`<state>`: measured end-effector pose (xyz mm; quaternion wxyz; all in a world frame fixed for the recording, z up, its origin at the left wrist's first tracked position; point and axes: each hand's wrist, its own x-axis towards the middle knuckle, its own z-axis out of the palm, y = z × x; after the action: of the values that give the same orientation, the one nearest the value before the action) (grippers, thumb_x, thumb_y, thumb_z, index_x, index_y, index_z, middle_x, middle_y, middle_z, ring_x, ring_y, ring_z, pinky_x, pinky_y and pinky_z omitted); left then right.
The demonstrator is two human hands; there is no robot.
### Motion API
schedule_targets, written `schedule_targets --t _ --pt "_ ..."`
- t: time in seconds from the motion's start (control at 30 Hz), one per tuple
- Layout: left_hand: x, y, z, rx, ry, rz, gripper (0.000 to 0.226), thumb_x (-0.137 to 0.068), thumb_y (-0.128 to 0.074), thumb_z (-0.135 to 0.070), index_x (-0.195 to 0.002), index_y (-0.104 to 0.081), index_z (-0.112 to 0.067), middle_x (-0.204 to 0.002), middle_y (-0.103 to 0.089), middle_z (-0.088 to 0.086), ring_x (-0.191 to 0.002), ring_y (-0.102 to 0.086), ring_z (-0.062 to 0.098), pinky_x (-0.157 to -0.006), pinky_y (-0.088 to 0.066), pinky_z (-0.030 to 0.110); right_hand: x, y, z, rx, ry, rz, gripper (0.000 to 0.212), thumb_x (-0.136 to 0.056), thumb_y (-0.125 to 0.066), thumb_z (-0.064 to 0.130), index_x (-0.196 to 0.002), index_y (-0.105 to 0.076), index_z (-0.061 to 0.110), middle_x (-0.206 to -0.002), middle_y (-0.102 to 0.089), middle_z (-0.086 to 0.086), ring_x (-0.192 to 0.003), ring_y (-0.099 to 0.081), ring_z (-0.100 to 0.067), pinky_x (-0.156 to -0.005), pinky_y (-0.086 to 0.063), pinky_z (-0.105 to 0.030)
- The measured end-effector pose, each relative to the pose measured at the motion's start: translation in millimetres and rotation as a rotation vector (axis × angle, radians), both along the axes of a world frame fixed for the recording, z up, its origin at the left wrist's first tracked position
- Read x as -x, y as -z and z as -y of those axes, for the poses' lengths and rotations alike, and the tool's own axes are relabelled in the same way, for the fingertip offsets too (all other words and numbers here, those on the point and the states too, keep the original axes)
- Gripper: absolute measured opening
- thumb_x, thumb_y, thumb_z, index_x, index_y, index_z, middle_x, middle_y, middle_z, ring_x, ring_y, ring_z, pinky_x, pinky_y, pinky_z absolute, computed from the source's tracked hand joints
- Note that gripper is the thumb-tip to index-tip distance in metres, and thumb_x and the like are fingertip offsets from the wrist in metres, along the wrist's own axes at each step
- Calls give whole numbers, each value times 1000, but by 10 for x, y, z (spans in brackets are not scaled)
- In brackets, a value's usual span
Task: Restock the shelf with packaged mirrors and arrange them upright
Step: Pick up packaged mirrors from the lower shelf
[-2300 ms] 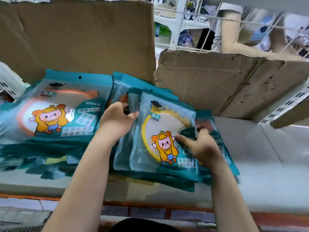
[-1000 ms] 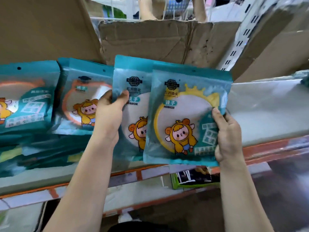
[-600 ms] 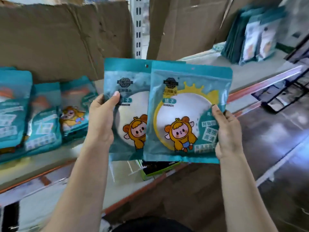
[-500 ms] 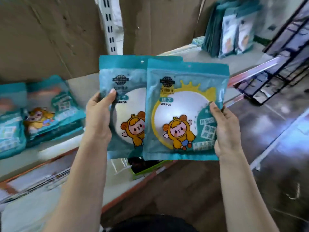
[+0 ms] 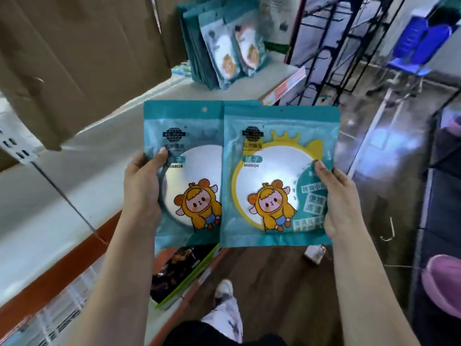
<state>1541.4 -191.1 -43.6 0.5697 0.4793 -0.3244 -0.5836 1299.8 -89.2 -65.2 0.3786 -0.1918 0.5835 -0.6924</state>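
Head view: left hand [image 5: 142,193] gripped one mirror packet [image 5: 189,136] and right hand [image 5: 341,203] the second packet [image 5: 279,196], fingers [image 5: 321,168] curled on the edges. Both were off the shelf [image 5: 112,136]. The upright row [image 5: 224,53] already stood at its far end; these two weren't placed yet, so partway.

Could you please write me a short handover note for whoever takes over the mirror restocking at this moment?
Hands: the left hand grips the left edge of the first mirror packet. The right hand grips the right edge of the second mirror packet, which overlaps the first in front.
Where: both packets are held upright in the air, beside the shelf.
Done: a row of packets stands at the shelf's far end, leaning slightly.
Left: probably carry these two to that row and stand them upright there.
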Motion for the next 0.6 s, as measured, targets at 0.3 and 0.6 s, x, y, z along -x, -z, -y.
schedule_targets --t 0.3,0.6 --pt "1145 193 761 -30 164 -11 6 -89 -59 -11 -86 -63 -14 -65 -71 -8 -57 -66 7 -52 -53 20 907 109 426 -53 84 78 7 -88 -61 20 -83 -63 15 -65 -70 5 -54 -64 -11 -50 -53 -21" --pt "2151 117 1824 -57 252 -62 8 -91 -56 -11 -85 -61 -14 -61 -70 -7 -51 -65 8 -48 -52 18 1863 -8 1408 -47 120 72 7 -88 -61 19 -86 -63 13 -67 -71 4 -57 -66 -11 -52 -54 -23"
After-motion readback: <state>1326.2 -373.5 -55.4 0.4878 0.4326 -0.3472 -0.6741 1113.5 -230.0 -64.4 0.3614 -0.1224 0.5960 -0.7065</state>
